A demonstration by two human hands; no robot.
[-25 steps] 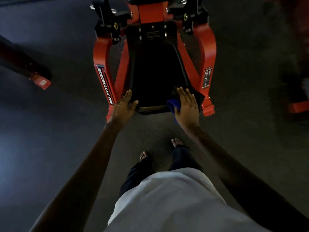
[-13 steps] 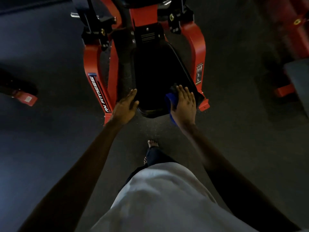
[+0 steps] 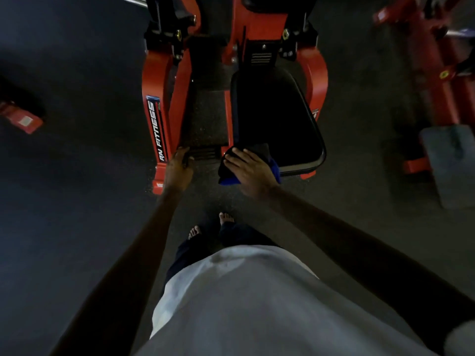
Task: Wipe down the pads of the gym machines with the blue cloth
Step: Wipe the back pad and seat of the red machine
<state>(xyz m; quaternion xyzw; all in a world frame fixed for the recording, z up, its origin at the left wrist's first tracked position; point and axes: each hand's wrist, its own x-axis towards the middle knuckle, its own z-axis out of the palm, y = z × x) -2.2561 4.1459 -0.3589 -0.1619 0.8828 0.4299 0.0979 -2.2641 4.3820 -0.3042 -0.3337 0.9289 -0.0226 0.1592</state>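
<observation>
Looking down at the red machine (image 3: pixel 154 80), the one labelled AN FITNESS. Got the right hand (image 3: pixel 250 173) spread flat, fingers straight, pressing the blue cloth (image 3: pixel 228 180) onto the near left corner of the black seat pad (image 3: pixel 277 119), with bits of blue poking out on both sides of the palm. Half a second back, had that same hand and cloth over at the near right corner, so slid it across the front edge of the pad. Also pulled the left hand (image 3: pixel 178 168) off the pad's near left edge. Now parked just beside the red leg with the label, holding nothing, fingers loosely bent. Can't tell if actually touching the frame or just hanging next to it. Shifted the view too: seeing the pad further right now, plus more of a second red machine (image 3: pixel 437 60) and a grey pad (image 3: pixel 452 163) off to the right. Standing with bare feet (image 3: pixel 226 218) on the dark floor (image 3: pixel 77 201), toes pointing at the near edge of the pad.
</observation>
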